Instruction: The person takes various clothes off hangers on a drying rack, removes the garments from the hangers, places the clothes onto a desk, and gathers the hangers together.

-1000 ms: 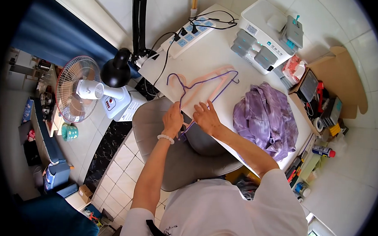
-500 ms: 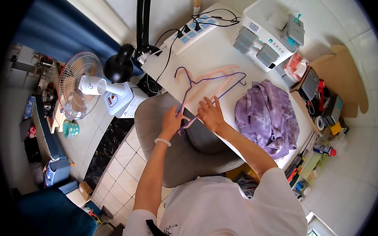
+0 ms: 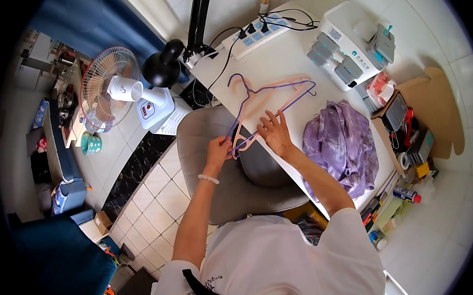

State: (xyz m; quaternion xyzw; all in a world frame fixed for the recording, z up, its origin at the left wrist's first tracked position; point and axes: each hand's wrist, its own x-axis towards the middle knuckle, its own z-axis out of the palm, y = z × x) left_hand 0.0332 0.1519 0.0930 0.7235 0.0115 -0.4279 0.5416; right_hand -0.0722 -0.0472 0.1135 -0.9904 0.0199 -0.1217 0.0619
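Observation:
A purple hanger [image 3: 245, 101] and a pale pink hanger [image 3: 237, 142] overlap, partly above the white table and partly over the chair. My left hand [image 3: 218, 150], with a beaded bracelet at the wrist, is closed around their near left corner. With its fingers bent, my right hand [image 3: 275, 132] grips the purple hanger's lower bar; whether it also holds the pink one I cannot tell. A crumpled purple tie-dye garment [image 3: 341, 149] lies on the table to the right of my right hand.
A grey chair [image 3: 200, 140] stands against the white table [image 3: 283, 54]. At the back are a power strip [image 3: 257, 38] with cables and a white machine [image 3: 338, 46]. A black lamp [image 3: 163, 68] and a fan [image 3: 112, 89] stand left; an open cardboard box [image 3: 436, 114] stands right.
The view has shifted slightly. The two hangers now lie more nearly on top of each other, and the pink one's near end shows more clearly between my hands. Both hands stay at the hangers.

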